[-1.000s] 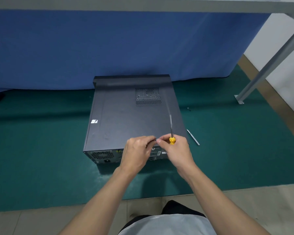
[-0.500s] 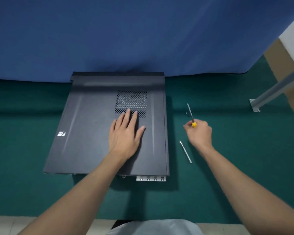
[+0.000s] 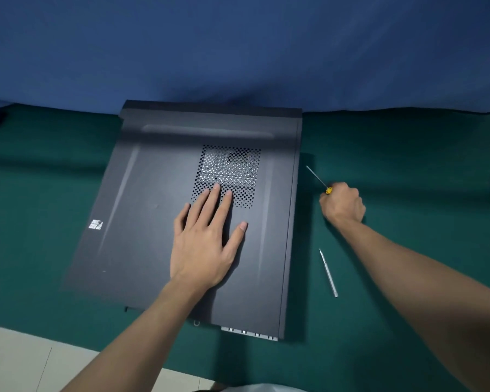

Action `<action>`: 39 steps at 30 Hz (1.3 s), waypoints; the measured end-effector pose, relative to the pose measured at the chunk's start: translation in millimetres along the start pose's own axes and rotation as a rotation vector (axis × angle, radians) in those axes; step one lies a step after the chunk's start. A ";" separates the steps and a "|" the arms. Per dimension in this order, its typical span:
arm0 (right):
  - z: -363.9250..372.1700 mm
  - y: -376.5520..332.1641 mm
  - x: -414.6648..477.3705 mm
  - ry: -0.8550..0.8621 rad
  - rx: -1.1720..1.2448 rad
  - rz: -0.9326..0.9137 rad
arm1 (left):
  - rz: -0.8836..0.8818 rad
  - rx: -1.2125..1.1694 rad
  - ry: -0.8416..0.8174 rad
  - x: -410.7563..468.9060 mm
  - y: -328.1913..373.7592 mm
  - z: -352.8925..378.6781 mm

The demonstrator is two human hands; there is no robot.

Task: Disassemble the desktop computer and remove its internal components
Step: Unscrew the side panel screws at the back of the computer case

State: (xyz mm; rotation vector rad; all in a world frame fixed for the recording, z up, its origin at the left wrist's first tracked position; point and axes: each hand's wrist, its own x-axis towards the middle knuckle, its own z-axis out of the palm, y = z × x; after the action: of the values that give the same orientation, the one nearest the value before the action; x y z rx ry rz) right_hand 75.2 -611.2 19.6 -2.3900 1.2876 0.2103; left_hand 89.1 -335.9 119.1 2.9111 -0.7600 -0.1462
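The desktop computer point(image 3: 153, 222) is being held flat on the green mat point(image 3: 393, 165), long axis running away from the person, by the left hand point(image 3: 207, 239) pressed open-fingered on top of it. Just right of the case, a yellow screwdriver point(image 3: 317, 179) is being gripped in the curled right hand point(image 3: 343, 205).

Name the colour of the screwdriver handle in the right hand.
Yellow; the screwdriver handle peeks out of the right hand, head view.

Matt dark metal case panel point(image 3: 159, 210); green felt-like mat point(image 3: 393, 321); blue cloth point(image 3: 238, 52).
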 end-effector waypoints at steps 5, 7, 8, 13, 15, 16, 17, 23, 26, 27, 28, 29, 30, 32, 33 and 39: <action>-10.2 1.8 -6.3 0.006 0.070 0.044 | 0.002 -0.013 0.005 0.4 0.4 -1.2; -21.1 3.0 -18.2 0.063 0.209 0.063 | 0.003 -0.014 0.005 0.4 0.2 -1.8; -26.7 2.1 -26.9 0.085 0.304 0.071 | 0.006 -0.015 0.007 0.2 0.0 -2.0; -50.0 -23.3 -115.5 0.039 0.821 0.030 | 0.047 -0.040 0.013 -3.3 -4.2 -3.1; -53.1 -37.6 -162.8 0.000 0.938 0.030 | 0.094 -0.055 0.010 -7.0 -9.2 -3.5; -53.8 -45.0 -185.4 0.005 0.951 0.017 | 0.128 -0.073 0.009 -9.9 -13.0 -4.3; -54.7 -52.4 -206.8 0.026 0.953 0.000 | 0.165 -0.094 0.005 -14.1 -18.0 -5.5; -42.7 -95.4 -319.5 -0.006 1.170 0.007 | 0.321 -0.121 -0.014 -60.3 -73.1 -10.9; -6.3 -114.8 -360.0 -0.205 1.429 0.273 | 0.370 -0.074 -0.022 -81.9 -109.3 -16.1; 8.1 -119.0 -369.1 -0.223 1.427 0.355 | 0.385 -0.048 -0.032 -87.8 -122.4 -17.7; 20.0 -122.9 -377.1 -0.218 1.408 0.429 | 0.400 -0.027 -0.043 -92.7 -135.2 -19.1; 30.8 -126.6 -382.9 -0.196 1.391 0.494 | 0.420 -0.006 -0.059 -96.7 -147.7 -21.0; 40.3 -131.1 -388.0 -0.163 1.385 0.548 | 0.449 0.030 -0.079 -100.4 -160.6 -23.9; 51.0 -137.7 -386.8 -0.093 1.412 0.630 | 0.517 0.145 -0.117 -100.0 -175.8 -27.1; 54.2 -142.7 -386.0 -0.066 1.446 0.662 | 0.550 0.198 -0.117 -100.0 -182.1 -28.7; 53.1 -161.6 -370.4 -0.031 1.655 0.854 | 0.582 0.309 -0.158 -98.3 -179.9 -36.8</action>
State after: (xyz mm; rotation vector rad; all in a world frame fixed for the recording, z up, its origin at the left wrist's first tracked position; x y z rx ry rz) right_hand 4.3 -227.4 137.4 -0.4276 1.4246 -0.4353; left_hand 94.6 -128.3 134.6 2.8164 -1.7524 -0.2135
